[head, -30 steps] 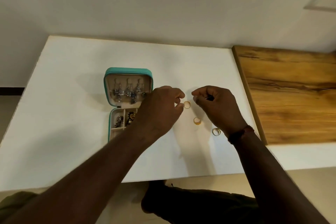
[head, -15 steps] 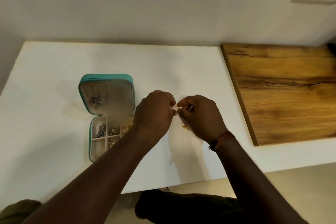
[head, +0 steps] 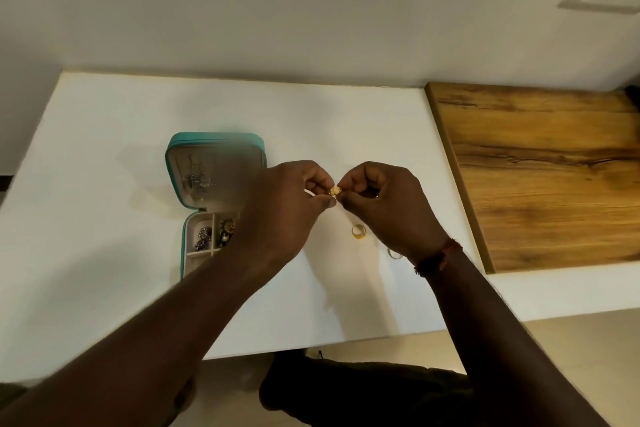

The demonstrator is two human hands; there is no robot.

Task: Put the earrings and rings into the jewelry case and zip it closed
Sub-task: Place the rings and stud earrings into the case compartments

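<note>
A teal jewelry case (head: 180, 163) lies open on the white table (head: 104, 218), lid up with earrings (head: 199, 180) hanging inside and more jewelry (head: 216, 234) in its tray compartments. My left hand (head: 287, 211) and my right hand (head: 388, 208) meet above the table, both pinching one gold ring (head: 335, 190) between their fingertips, to the right of the case. A second gold ring (head: 358, 231) lies on the table below my right hand. A thin silvery ring (head: 394, 254) peeks out beside my right wrist.
A wooden board (head: 540, 177) covers the right part of the surface, its left edge near my right hand. The wall runs along the table's far edge. My dark-clad lap (head: 363, 392) shows below the table's front edge.
The gold ring that lay on the table is now lifted and pinched between both hands. My hands came together. The camera view swung left and back.
</note>
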